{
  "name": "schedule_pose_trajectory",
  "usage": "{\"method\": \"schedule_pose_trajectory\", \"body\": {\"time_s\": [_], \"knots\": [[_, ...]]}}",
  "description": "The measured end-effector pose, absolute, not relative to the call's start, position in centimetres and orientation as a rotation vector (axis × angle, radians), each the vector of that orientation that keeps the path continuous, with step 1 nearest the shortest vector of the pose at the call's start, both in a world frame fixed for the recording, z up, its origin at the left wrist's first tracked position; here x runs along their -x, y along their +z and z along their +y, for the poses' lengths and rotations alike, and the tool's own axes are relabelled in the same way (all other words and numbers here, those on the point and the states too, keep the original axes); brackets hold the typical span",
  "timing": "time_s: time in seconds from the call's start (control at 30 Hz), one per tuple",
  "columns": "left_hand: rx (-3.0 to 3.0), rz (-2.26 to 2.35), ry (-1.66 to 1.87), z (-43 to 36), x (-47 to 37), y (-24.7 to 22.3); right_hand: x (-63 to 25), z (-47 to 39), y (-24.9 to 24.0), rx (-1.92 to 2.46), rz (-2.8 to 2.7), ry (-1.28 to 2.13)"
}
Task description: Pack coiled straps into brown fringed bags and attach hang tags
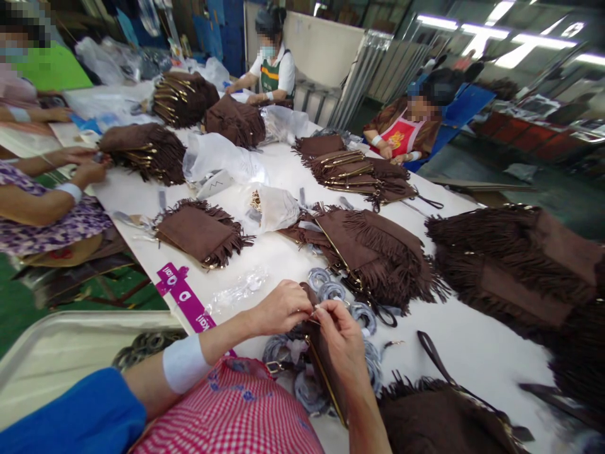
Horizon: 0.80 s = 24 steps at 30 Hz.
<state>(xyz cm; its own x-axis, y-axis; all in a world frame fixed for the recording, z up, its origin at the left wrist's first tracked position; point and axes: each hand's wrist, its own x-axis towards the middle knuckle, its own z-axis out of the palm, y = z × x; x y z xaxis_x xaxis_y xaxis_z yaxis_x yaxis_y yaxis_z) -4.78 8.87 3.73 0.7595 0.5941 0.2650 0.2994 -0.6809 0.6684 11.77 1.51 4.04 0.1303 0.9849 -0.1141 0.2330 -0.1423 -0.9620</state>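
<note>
Near the table's front edge, my left hand (283, 307) and my right hand (341, 334) meet fingertip to fingertip, both closed in a pinch. Between them is one end of a brown pouch (326, 366) with a gold zipper running along its side. The small part right at my fingertips is too fine to make out. My right palm covers much of the pouch. Coiled grey straps (309, 391) in plastic wrap lie around and under it, and a metal clasp (274, 366) shows on the left.
Fringed brown pouches are piled ahead (378, 246) and on the right (520, 271); another lies close by (439, 419). A plastic bag of gold hardware (276, 208) stands mid-table (255, 258). A pale bin (89, 321) sits left. Several co-workers (276, 69) sit around the table.
</note>
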Motion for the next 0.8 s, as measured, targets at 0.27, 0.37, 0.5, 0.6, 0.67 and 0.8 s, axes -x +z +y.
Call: {"method": "schedule_pose_trajectory", "body": {"time_s": [0.27, 0.37, 0.5, 0.6, 0.67, 0.8], "knots": [[-2.222, 0.552, 0.651, 9.4, 4.8, 3.9, -11.9, 1.5, 4.0, 1.511, -1.186, 1.126], [-2.203, 0.528, 0.659, 9.4, 4.8, 3.9, -11.9, 1.5, 4.0, 1.493, -1.184, 1.142], [-2.231, 0.608, 0.72, 9.0, 4.5, 3.5, -11.8, 1.3, 3.7, 1.51, -1.177, 1.134], [-2.3, 0.767, 0.769, 8.5, 4.3, 3.6, -11.7, 1.2, 3.4, 1.524, -1.177, 1.081], [-2.292, 0.835, 0.796, 8.2, 4.2, 3.9, -11.6, 1.1, 3.2, 1.503, -1.185, 1.068], [-2.032, 0.893, 0.861, 7.9, 4.2, 4.6, -11.2, 1.0, 2.7, 1.449, -1.22, 1.136]]}}
